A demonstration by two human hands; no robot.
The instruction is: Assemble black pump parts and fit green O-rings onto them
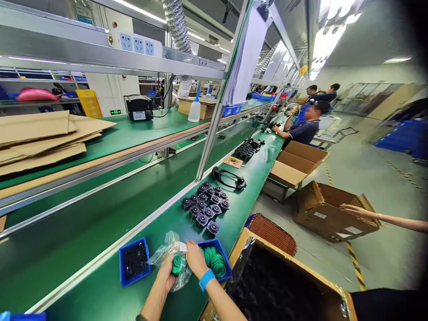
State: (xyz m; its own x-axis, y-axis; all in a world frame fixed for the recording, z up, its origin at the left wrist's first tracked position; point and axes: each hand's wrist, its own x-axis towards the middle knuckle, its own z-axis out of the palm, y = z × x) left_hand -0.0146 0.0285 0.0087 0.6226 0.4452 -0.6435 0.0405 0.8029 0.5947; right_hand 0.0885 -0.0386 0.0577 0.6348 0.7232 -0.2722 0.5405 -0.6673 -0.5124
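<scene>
A clear plastic bag [182,277] with green coiled wire [177,264] inside is held between my two hands above the green bench. My left hand [166,273] is closed on the bag's left side. My right hand [195,257], with a blue band at the wrist, grips its upper right edge near a white label [182,247]. Just right of it, a blue bin [228,271] holds more green wire coils [214,259], partly covered by my right hand. To the left stands a blue bin [121,267] of small black parts [134,260].
Several round black speaker-like parts [209,213] stand beyond my hands, with a black headset-like item [230,178] behind them. An open carton [247,249] of dark items adjoins the bench at right. A metal post [214,133] rises beside the bench; co-workers [306,125] are farther along.
</scene>
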